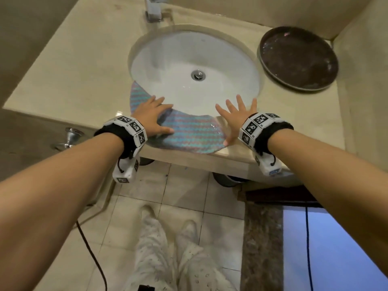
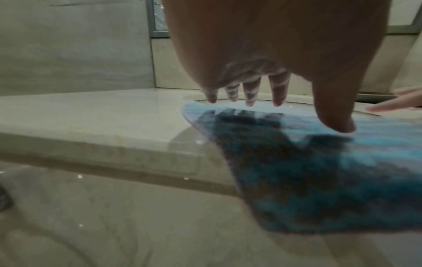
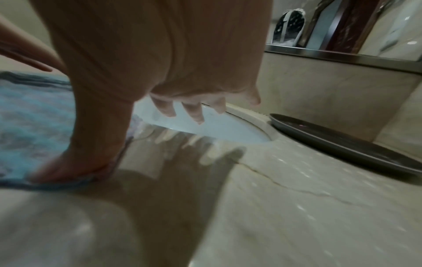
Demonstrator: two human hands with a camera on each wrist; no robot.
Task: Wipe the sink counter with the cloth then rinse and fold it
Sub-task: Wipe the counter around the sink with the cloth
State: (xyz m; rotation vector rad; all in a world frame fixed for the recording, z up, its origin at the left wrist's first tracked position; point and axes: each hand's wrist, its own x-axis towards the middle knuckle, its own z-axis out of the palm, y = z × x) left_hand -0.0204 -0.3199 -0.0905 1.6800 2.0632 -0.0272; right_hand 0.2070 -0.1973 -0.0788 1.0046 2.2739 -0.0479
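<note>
A blue and pink striped cloth (image 1: 189, 133) lies spread flat on the beige counter (image 1: 79, 70), curving along the front left rim of the white sink (image 1: 195, 66). My left hand (image 1: 159, 116) is over the cloth's left part, fingers straight and spread. In the left wrist view the left hand (image 2: 294, 112) hovers just above the cloth (image 2: 319, 171) and casts a shadow on it. My right hand (image 1: 231, 120) is spread at the cloth's right end. Its thumb (image 3: 68, 168) presses the cloth (image 3: 34, 117) edge while the fingers reach over the sink (image 3: 217, 128) rim.
A chrome faucet (image 1: 154, 9) stands behind the basin. A dark round tray (image 1: 298, 59) sits on the counter at the right, near the wall. A chrome fitting (image 1: 67, 139) is at the lower left. Below the counter's front edge are floor tiles and a black cable (image 1: 92, 248).
</note>
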